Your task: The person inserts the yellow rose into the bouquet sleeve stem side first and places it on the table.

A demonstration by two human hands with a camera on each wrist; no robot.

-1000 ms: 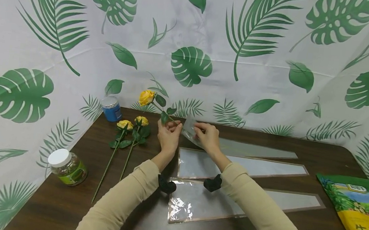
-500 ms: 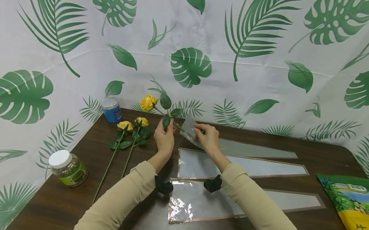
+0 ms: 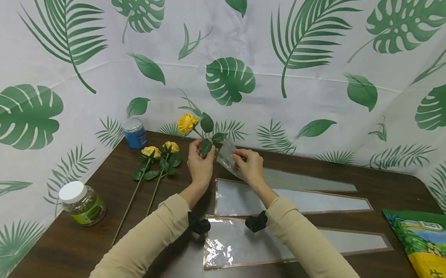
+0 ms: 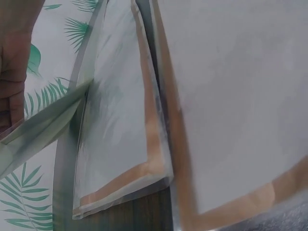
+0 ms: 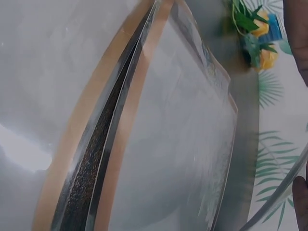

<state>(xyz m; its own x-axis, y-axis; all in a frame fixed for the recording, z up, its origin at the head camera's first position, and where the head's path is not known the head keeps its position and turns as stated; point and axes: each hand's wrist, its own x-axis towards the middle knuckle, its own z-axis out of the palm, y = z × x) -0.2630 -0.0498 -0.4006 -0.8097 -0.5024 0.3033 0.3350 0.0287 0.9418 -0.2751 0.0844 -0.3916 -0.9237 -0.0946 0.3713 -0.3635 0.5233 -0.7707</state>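
In the head view my left hand (image 3: 200, 166) holds a yellow rose (image 3: 187, 123) by its stem, just below the leaves. The bloom points up and left; the lower stem runs right into the mouth of a clear plastic flower sleeve (image 3: 227, 150). My right hand (image 3: 250, 164) pinches that sleeve near its raised mouth, while its narrow end lies on the table. Two more tapered sleeves lie nearer, a middle one (image 3: 322, 201) and a front one (image 3: 229, 242). The raised sleeve (image 4: 43, 127) also shows in the left wrist view.
Two yellow roses (image 3: 151, 151) lie left of my left hand. A blue jar (image 3: 135, 133) stands at the table's back left corner, a white-lidded jar (image 3: 83, 204) nearer on the left. A green and yellow bag (image 3: 433, 257) lies at the right. A leaf-print cloth (image 3: 312, 94) hangs behind.
The rose has shifted right, its stem further toward the sleeve. My left hand has moved slightly left along the stem, closer to the leaves. My right hand stays nearly still.
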